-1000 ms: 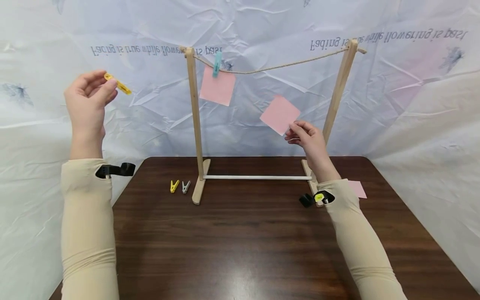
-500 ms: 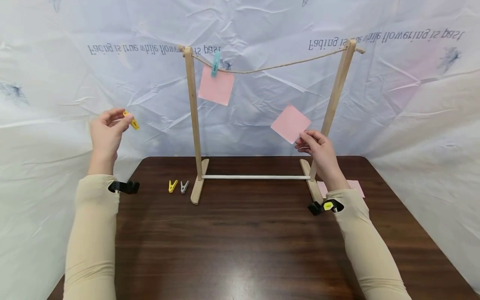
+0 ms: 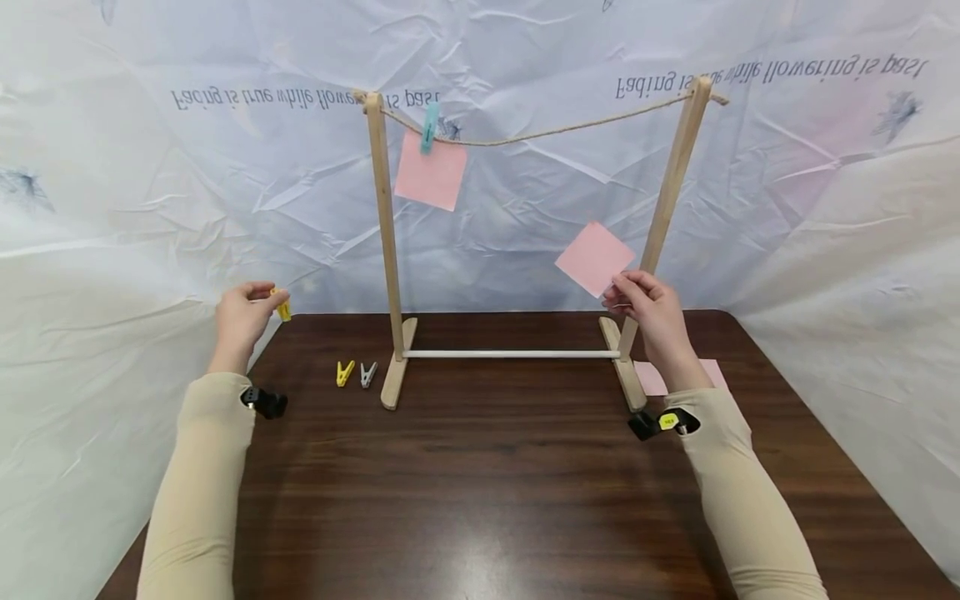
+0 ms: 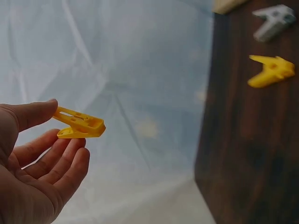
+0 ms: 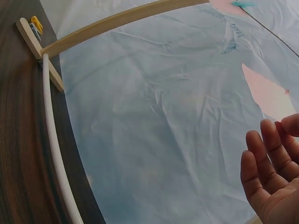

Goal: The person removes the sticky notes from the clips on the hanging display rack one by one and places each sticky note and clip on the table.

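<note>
My left hand (image 3: 246,317), off to the left of the wooden frame, pinches a yellow clothespin (image 4: 81,125) between thumb and fingers. In my right hand (image 3: 651,310), thumb and fingertips hold a square pink paper (image 3: 595,258) by its lower corner, just left of the right post. Another pink paper (image 3: 431,173) hangs near the left end of the rope (image 3: 555,132), clipped by a teal clothespin (image 3: 429,129). On the table, left of the frame, lie a second yellow clothespin (image 3: 344,372) and a grey clothespin (image 3: 368,375).
The wooden frame's left post (image 3: 387,233) and right post (image 3: 667,192) stand on feet, joined low by a white rod (image 3: 510,354). More pink paper (image 3: 651,379) lies on the brown table (image 3: 480,475), partly behind my right wrist. A pale printed sheet (image 3: 510,50) covers the back.
My left hand has come down and to the right with the yellow clothespin. My right hand has shifted down and slightly right with the pink paper. The hanging paper stays put.
</note>
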Demonstrator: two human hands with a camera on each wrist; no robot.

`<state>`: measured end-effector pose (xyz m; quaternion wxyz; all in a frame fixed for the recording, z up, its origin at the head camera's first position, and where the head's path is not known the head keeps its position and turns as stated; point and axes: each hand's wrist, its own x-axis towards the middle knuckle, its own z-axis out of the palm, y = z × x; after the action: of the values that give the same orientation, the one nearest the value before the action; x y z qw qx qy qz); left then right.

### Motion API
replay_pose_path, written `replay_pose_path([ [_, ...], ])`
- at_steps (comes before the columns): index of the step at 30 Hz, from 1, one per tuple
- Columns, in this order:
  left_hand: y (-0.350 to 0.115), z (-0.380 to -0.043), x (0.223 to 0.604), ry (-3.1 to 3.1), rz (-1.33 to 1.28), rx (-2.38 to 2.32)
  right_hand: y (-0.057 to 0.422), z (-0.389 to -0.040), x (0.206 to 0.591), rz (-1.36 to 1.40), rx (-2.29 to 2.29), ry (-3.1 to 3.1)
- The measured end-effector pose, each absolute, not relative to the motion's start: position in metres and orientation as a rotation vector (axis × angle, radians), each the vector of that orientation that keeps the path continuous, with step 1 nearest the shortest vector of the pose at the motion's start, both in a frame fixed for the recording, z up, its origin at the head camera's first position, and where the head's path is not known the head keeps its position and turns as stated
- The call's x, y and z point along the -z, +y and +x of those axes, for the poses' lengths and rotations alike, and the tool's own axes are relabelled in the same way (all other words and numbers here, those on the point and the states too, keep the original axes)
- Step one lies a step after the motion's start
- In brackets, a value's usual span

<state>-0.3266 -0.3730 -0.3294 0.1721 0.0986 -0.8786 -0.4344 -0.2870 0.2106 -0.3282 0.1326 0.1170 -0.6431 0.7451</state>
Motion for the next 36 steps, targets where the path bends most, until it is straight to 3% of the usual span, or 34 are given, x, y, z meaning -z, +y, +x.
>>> replay_pose_path([
  [18,-0.379,-0.322,0.393,-2.782,0.255,1.157,0.243,-0.277,0.337,0.236,-2.223,-1.755],
  [36,-0.384,-0.327,0.417,-2.905,0.260,1.108,0.307,-0.262,0.341,0.102,-2.270,-1.467],
])
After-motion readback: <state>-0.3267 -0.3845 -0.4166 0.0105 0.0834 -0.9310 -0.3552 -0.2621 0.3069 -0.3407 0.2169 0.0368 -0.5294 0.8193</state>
